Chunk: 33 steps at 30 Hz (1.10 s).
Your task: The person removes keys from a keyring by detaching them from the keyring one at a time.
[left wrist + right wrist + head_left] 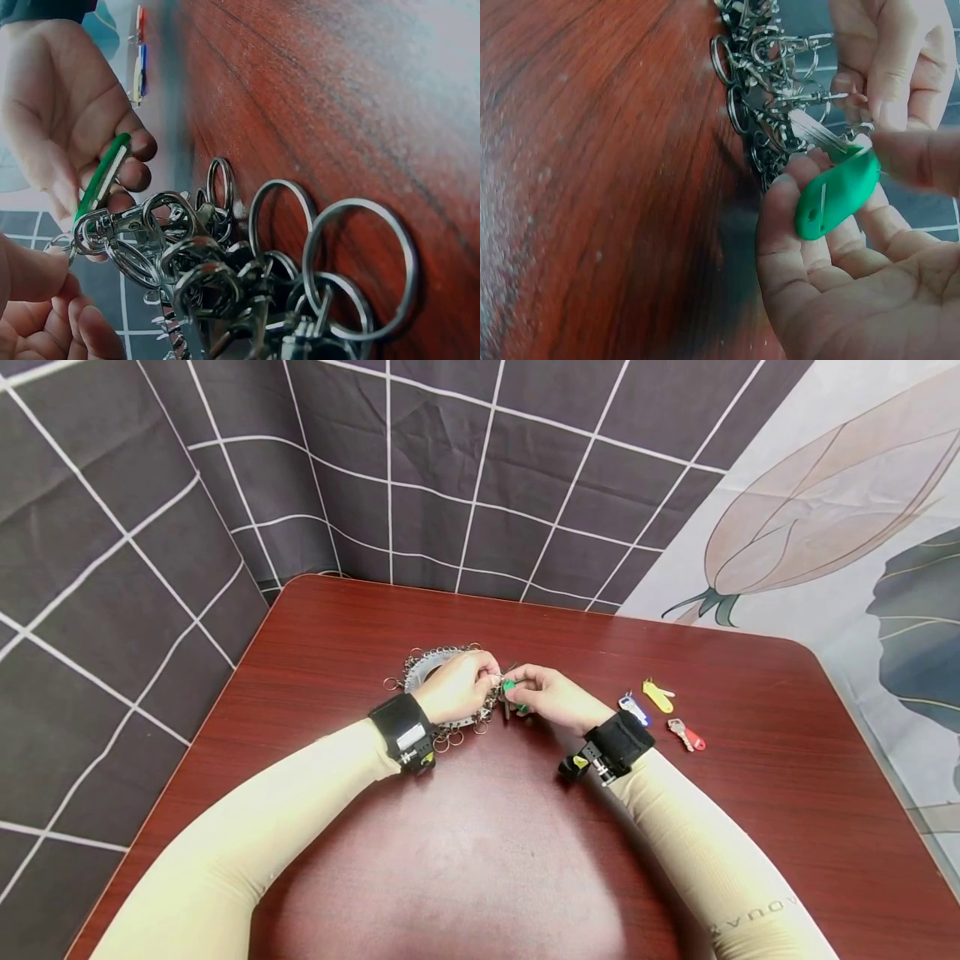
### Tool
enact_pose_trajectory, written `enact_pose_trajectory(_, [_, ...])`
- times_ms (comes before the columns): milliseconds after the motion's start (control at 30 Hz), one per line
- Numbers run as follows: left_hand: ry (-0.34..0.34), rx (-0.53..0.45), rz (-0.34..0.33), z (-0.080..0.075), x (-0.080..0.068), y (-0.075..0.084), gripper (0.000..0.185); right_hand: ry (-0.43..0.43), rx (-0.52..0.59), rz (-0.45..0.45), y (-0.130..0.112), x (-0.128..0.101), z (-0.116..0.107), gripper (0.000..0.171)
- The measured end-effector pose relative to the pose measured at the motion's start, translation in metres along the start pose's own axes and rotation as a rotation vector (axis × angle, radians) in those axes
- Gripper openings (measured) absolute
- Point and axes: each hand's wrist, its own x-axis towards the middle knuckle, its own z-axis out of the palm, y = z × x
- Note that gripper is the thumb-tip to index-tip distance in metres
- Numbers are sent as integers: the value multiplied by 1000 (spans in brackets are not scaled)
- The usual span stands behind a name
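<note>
Right hand fingers pinch green key tag; left hand fingers pinch key-ring cluster — sleeve lettering unreadable

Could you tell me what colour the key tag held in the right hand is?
Green: the key tag in the right hand shows best in the right wrist view.

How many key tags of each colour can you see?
Green key tag, held in the right hand: 1
Yellow key tag: 1
Blue key tag: 1
Red key tag: 1
Total: 4
</note>
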Motion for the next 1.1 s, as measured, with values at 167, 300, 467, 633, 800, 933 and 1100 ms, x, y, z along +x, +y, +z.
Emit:
enact_pose_trajectory(167, [-5,-27,-22,-2,0,0,5,0,-1,-31,3,2,2,17])
enact_pose_trajectory(300, [-5,-29,-49,-2,0,-1,6,32,17,-60,5,2,2,15])
enact_pose_trajectory(467, [-11,-20,-75,-2,0,-1,7,53,31,-84,7,0,0,13])
enact_pose_trajectory(633, [1,-46,-85,-3,-2,3,7,52,37,-125,9,-1,-2,15])
enact_pose_trajectory(800, [26,-84,-106,-2,-2,2,4,79,96,-147,5,0,-1,19])
enact_pose_trajectory(933, [24,-103,-113,-2,-2,1,4,87,162,-143,6,3,0,16])
enact_pose_trajectory(1100, [21,-157,-98,0,0,-3,6,61,189,-135,7,4,0,14])
